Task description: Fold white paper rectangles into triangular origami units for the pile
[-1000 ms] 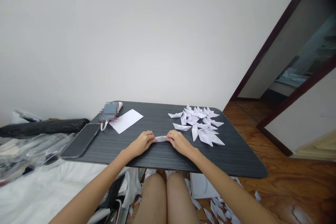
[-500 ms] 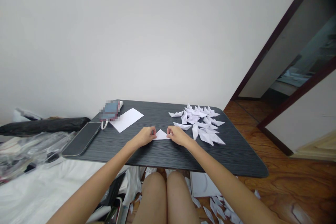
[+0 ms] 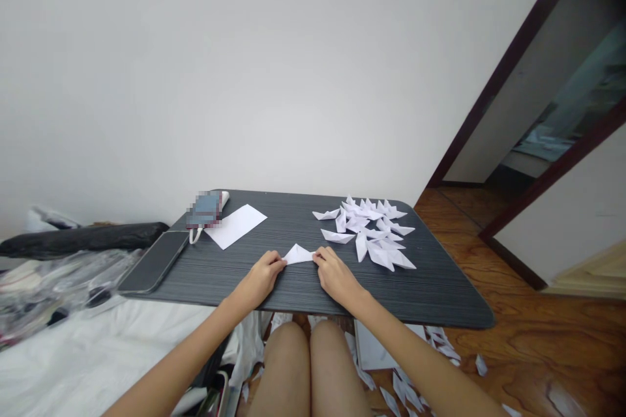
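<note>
Between my hands, above the dark table point(image 3: 293, 293), is a white folded paper boat point(image 3: 297, 254) with a peaked middle. My left hand point(image 3: 267, 273) pinches its left tip, fingers closed. The right tip is gripped by my right hand point(image 3: 335, 272), with thumb and fingers pressed together. To the right of my right hand lies a cluster of several folded paper boats point(image 3: 374, 225), with one single boat point(image 3: 337, 236) closest to it. Left of my hands rests a stack of flat white paper point(image 3: 237, 227).
A pixelated item point(image 3: 205, 208) with a white cable and a black tablet-like slab point(image 3: 154, 262) occupy the table's left side. Behind stands a white wall point(image 3: 303, 78). Folded paper pieces point(image 3: 405, 391) and a white box point(image 3: 374, 345) lie on the floor below.
The folded paper has opened into a boat shape with its ends drawn apart. My left hand has moved slightly left and nearer to me; my right hand has turned a little.
</note>
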### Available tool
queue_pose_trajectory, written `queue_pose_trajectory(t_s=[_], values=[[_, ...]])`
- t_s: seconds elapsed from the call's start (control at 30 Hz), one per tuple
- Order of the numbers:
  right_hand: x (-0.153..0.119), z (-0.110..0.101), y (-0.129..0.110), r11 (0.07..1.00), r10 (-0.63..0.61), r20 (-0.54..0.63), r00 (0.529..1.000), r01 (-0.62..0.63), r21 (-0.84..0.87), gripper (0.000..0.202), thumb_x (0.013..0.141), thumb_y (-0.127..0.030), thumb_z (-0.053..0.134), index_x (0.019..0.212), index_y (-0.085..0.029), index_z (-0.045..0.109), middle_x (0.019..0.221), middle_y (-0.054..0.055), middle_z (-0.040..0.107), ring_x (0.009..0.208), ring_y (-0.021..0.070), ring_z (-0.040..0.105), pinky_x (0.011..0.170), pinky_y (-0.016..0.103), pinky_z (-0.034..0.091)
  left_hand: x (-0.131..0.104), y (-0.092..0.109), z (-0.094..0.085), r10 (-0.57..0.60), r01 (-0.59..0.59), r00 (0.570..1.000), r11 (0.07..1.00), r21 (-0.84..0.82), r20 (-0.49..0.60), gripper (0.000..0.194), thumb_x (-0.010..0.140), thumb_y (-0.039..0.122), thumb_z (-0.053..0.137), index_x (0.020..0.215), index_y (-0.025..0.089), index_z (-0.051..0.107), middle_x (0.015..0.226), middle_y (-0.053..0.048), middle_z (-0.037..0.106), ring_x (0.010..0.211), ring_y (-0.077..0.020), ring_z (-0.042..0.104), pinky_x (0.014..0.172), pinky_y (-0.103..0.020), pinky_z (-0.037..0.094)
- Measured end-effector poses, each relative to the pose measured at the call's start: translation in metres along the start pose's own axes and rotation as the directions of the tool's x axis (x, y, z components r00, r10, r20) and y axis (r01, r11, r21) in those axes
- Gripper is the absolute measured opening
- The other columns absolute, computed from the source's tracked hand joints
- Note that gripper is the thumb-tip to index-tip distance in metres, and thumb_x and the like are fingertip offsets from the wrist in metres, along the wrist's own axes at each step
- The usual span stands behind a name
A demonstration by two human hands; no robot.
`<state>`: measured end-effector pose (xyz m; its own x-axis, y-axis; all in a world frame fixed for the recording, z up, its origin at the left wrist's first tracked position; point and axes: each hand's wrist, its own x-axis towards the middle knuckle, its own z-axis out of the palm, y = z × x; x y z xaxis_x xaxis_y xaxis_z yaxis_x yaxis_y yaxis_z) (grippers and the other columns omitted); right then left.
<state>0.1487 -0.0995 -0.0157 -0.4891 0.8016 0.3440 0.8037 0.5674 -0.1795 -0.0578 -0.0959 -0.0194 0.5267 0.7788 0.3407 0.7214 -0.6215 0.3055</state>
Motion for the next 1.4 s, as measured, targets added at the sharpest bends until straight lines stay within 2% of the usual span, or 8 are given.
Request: queue_pose_trajectory(t_s=[0.23, 0.43, 0.53, 0.73, 0.9, 1.07, 1.2, 1.4], values=[[0.008, -0.007, -0.001, 0.996, 0.051, 0.017, 0.999, -0.049, -0.076, 0.017, 0.081, -0.016, 0.041, 0.076, -0.012, 0.057, 0.084, 0.009, 0.052, 0.084, 0.0186, 0.047, 0.078, 0.031, 0.040, -0.011, 0.007, -0.017, -0.070, 0.077, 0.996, 0.980, 0.181, -0.047, 0.024, 0.083, 0.020, 0.037, 0.086, 0.018, 0.060, 0.090, -0.006, 0.057, 0.096, -0.0209, 0.044, 0.080, -0.036, 0.033], [0.028, 0.007, 0.004, 0.984, 0.176, -0.003, 0.984, -0.176, 0.028, 0.023, 0.075, -0.030, 0.054, 0.090, -0.012, 0.052, 0.089, 0.009, 0.050, 0.089, 0.0214, 0.046, 0.075, 0.034, 0.039, 0.018, 0.002, -0.013, -0.205, 0.205, 0.979, 0.972, 0.118, -0.012, 0.024, 0.075, 0.038, 0.049, 0.079, 0.015, 0.055, 0.082, -0.005, 0.054, 0.081, -0.0189, 0.048, 0.071, -0.032, 0.036], [0.032, 0.014, 0.005, 0.970, 0.202, 0.007, 0.979, -0.201, 0.137, 0.034, 0.073, -0.036, 0.054, 0.101, -0.016, 0.048, 0.099, 0.009, 0.046, 0.096, 0.0223, 0.042, 0.078, 0.036, 0.036, 0.028, -0.003, -0.002, -0.211, 0.215, 0.976, 0.973, 0.078, -0.058, 0.024, 0.072, 0.034, 0.053, 0.087, 0.015, 0.051, 0.086, -0.006, 0.053, 0.082, -0.0192, 0.047, 0.072, -0.033, 0.038], [0.036, 0.020, 0.005, 0.895, 0.274, 0.086, 0.958, -0.286, 0.342, 0.031, 0.065, -0.028, 0.060, 0.091, -0.019, 0.046, 0.095, 0.005, 0.046, 0.092, 0.0201, 0.042, 0.076, 0.033, 0.034, 0.040, -0.015, 0.013, -0.256, 0.228, 0.959, 0.952, -0.204, -0.122, 0.022, 0.070, 0.025, 0.054, 0.088, 0.015, 0.048, 0.077, -0.003, 0.053, 0.074, -0.0161, 0.049, 0.070, -0.032, 0.040], [0.045, 0.008, 0.009, 0.808, 0.144, -0.094, 0.985, -0.062, 0.586, 0.008, 0.070, -0.012, 0.047, 0.076, -0.018, 0.045, 0.076, 0.000, 0.048, 0.074, 0.0138, 0.046, 0.070, 0.027, 0.036, 0.061, -0.025, 0.009, -0.329, 0.213, 0.941, 0.765, -0.607, -0.084, 0.033, 0.072, 0.028, 0.052, 0.100, 0.016, 0.041, 0.070, 0.002, 0.051, 0.057, -0.0102, 0.050, 0.056, -0.024, 0.041], [0.066, -0.019, 0.035, 0.655, 0.258, -0.228, 0.939, 0.003, 0.755, 0.007, 0.070, -0.018, 0.051, 0.077, -0.018, 0.050, 0.082, 0.001, 0.051, 0.075, 0.0136, 0.051, 0.069, 0.027, 0.040, 0.095, -0.023, -0.011, -0.509, 0.108, 0.800, 0.644, -0.758, -0.319, 0.029, 0.073, 0.035, 0.052, 0.094, 0.015, 0.048, 0.068, 0.002, 0.044, 0.053, -0.0072, 0.045, 0.047, -0.020, 0.037], [0.083, -0.036, 0.060, 0.437, 0.255, -0.129, 0.958, 0.005, 0.900, 0.018, 0.068, -0.025, 0.055, 0.084, -0.017, 0.051, 0.074, 0.000, 0.055, 0.063, 0.0128, 0.055, 0.055, 0.024, 0.042, 0.125, -0.012, -0.019, -0.272, -0.010, 0.955, 0.360, -0.933, -0.116, 0.034, 0.076, 0.033, 0.050, 0.104, 0.016, 0.042, 0.070, 0.000, 0.050, 0.053, -0.0091, 0.051, 0.044, -0.020, 0.038], [0.092, -0.039, 0.083, 0.467, 0.252, -0.268, 0.930, 0.126, 0.875, 0.016, 0.064, -0.026, 0.062, 0.077, -0.017, 0.058, 0.095, 0.005, 0.052, 0.075, 0.0138, 0.056, 0.057, 0.024, 0.046, 0.149, -0.003, -0.005, -0.258, -0.169, 0.936, 0.272, -0.947, -0.241, 0.033, 0.076, 0.030, 0.052, 0.103, 0.017, 0.038, 0.073, -0.001, 0.055, 0.050, -0.0117, 0.058, 0.042, -0.021, 0.042]])
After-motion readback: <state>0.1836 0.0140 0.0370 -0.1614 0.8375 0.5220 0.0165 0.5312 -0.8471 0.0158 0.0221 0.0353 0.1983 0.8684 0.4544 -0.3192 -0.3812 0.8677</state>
